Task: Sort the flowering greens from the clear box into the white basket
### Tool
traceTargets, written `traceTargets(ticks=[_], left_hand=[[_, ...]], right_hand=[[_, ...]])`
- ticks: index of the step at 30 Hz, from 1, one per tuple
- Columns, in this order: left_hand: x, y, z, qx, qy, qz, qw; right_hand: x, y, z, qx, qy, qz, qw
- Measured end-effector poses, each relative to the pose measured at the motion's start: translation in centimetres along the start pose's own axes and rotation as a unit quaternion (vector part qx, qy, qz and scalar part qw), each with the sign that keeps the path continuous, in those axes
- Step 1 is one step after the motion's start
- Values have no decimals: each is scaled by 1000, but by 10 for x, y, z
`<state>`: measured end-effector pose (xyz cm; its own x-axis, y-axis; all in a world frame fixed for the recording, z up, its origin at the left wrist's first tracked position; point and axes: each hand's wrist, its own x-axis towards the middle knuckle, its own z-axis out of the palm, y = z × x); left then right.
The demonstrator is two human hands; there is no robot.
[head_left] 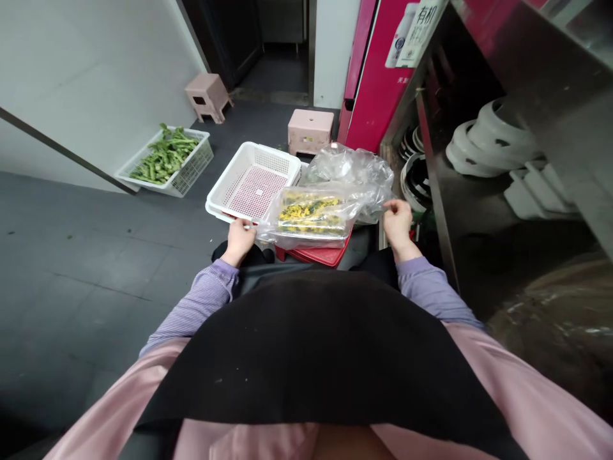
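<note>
A shallow tray of yellow flowers with green bits lies in front of my knees, with a clear plastic bag over or around it; which of the two I cannot tell. My left hand is closed on the left end of this plastic, beside the tray. At the other side, my right hand pinches the plastic's right edge. Beneath the tray shows a red plastic stool. A white perforated basket with bare mesh at its bottom stands just left of and behind the tray.
More crumpled clear plastic heaps up behind the tray. On the left floor sits a white basket of green stalks. Two pink stools stand farther off. Metal shelving with white dishes runs close along my right.
</note>
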<state>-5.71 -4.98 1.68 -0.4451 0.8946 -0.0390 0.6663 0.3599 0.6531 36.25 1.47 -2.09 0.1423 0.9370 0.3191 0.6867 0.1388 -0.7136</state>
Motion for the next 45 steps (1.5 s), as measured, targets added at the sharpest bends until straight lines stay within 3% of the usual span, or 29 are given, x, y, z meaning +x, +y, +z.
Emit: traceTargets(ticks=[1, 2, 3, 4, 6, 7, 9, 13, 16, 20, 23, 27, 31, 33, 36, 38, 45], left_hand=[[-5, 6, -2, 23, 57, 59, 996], [-10, 14, -4, 44, 102, 130, 985], [-15, 22, -5, 65, 113, 201, 971], [-20, 30, -6, 90, 90, 268, 955], [-30, 42, -3, 148, -19, 371, 916], [-33, 46, 0, 175, -65, 404, 895], [-38, 48, 7, 221, -113, 429, 868], [-41, 42, 10, 296, -137, 379, 866], [-42, 34, 3, 328, -148, 377, 854], [-45, 24, -4, 339, -188, 396, 832], [-46, 22, -1, 362, -202, 335, 846], [-34, 28, 7, 369, -166, 226, 886], [-6, 35, 12, 294, -159, 133, 933], [10, 38, 13, 246, -130, 135, 951], [33, 45, 17, 190, -95, 150, 966], [48, 49, 21, 157, -103, 135, 973], [93, 63, 44, 76, -130, 84, 985]], right_hand=[[-6, -16, -2, -39, 83, -29, 995], [-10, -35, -2, -67, 95, -80, 990], [-13, -55, -1, -86, 44, -149, 984], [-14, -74, 2, -96, -35, -229, 968], [-14, -104, 11, -116, -176, -345, 914], [-13, -112, 15, -139, -209, -363, 897], [-12, -115, 21, -196, -240, -357, 881], [-20, -89, 13, -242, -271, -333, 870], [-35, -71, -5, -197, -310, -367, 855], [-55, -65, -17, -197, -351, -427, 810], [-62, -60, -8, -287, -342, -390, 805], [-48, -42, 14, -331, -332, -263, 843], [-21, -27, 33, -193, -341, -118, 913], [-9, -27, 37, -96, -304, -26, 948], [3, -35, 38, -10, -247, 96, 964], [9, -44, 36, -13, -238, 124, 963], [33, -68, 37, -97, -248, 108, 958]])
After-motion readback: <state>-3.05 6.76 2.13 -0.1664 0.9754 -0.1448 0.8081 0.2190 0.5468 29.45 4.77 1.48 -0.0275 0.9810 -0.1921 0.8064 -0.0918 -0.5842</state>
